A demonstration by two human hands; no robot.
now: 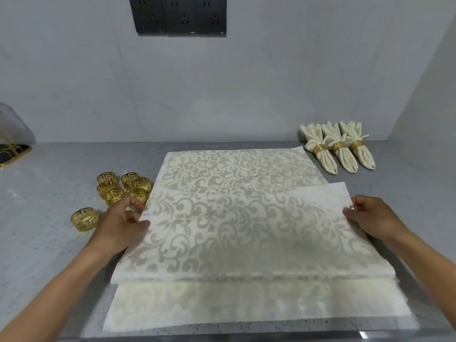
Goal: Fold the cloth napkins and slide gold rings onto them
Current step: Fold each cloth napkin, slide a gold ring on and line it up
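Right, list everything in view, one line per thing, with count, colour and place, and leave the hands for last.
flat napkins: a stack, exact count unclear, cream with a scroll pattern, centre of the counter; top one partly folded over.
finished napkins: three, cream, each in a gold ring, far right by the wall.
loose rings: about seven, gold, left of the stack, one set apart nearer the front.
tray: one, black with gold rim, far left edge.
sockets: three, black, on the wall.
counter: grey speckled.
left hand: grip on the folded napkin's left edge.
right hand: grip on its right edge.
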